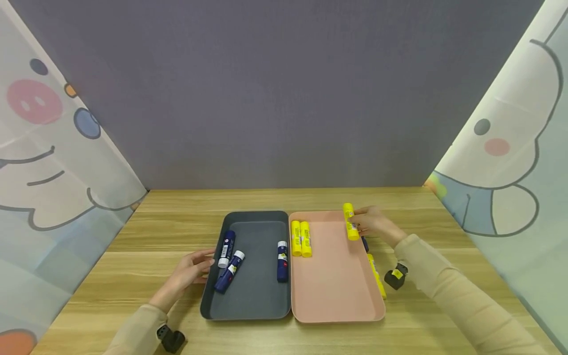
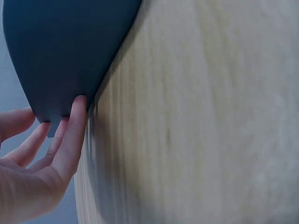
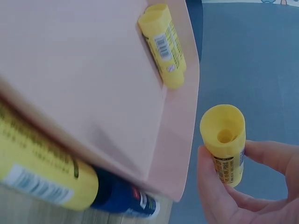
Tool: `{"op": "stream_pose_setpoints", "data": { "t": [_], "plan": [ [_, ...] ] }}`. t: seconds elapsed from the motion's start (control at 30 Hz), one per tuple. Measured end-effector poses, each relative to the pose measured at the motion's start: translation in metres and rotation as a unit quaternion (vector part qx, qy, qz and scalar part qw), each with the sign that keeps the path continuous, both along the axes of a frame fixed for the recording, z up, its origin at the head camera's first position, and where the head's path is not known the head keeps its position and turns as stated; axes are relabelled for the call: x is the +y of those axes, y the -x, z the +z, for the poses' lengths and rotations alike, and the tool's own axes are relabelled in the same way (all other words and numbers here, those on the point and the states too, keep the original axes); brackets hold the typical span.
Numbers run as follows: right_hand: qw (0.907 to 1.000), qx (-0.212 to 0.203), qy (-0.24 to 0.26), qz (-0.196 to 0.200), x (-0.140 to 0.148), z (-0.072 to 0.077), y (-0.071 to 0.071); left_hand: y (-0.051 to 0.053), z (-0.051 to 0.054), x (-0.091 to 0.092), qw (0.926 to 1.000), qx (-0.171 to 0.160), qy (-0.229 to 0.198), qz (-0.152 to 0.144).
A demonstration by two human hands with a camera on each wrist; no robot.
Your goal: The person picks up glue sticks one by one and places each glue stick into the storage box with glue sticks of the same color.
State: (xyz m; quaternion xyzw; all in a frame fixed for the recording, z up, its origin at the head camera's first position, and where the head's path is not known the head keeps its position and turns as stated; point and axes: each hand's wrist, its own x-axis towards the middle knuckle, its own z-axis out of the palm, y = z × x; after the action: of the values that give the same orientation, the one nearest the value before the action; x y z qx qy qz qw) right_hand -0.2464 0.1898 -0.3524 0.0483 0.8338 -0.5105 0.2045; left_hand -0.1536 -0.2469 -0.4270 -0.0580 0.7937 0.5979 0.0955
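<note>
My right hand (image 1: 372,222) pinches a yellow glue stick (image 1: 350,222) above the far right corner of the pink tray (image 1: 335,291). In the right wrist view the thumb and fingers hold this glue stick (image 3: 224,140) with its hollow end facing the camera. Two more yellow glue sticks (image 1: 301,238) lie side by side along the pink tray's left wall. My left hand (image 1: 188,270) touches the outer left wall of the dark grey tray (image 1: 257,301), its fingertips resting on the wall in the left wrist view. Inside the grey tray lie three dark blue glue sticks (image 1: 282,264).
Right of the pink tray, a yellow glue stick (image 1: 376,278) and a partly hidden blue one (image 1: 365,244) lie on the wooden table (image 1: 177,212). The two trays stand edge to edge. A grey panel (image 1: 284,98) rises behind the table, with printed sheets at both sides.
</note>
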Motion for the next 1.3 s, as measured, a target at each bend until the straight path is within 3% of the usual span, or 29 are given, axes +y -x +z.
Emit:
{"op": "stream_pose_setpoints", "data": {
  "t": [0.4,0.77,1.03,1.3],
  "plan": [
    [0.9988,0.017,0.02,0.042,-0.02,-0.005,0.0,0.001,0.0,-0.001,1.0,0.0,0.0,-0.003],
    [0.9997,0.001,0.021,0.013,-0.041,-0.016,0.005,0.0,-0.001,-0.001,1.0,0.002,-0.002,0.001],
    [0.9989,0.027,0.01,0.038,-0.049,-0.026,0.004,0.0,-0.002,-0.002,1.0,0.001,-0.005,0.001],
    [0.9985,0.035,-0.037,-0.019,-0.059,-0.036,0.008,0.0,-0.002,-0.001,1.0,0.001,0.0,0.005]
  ]
}}
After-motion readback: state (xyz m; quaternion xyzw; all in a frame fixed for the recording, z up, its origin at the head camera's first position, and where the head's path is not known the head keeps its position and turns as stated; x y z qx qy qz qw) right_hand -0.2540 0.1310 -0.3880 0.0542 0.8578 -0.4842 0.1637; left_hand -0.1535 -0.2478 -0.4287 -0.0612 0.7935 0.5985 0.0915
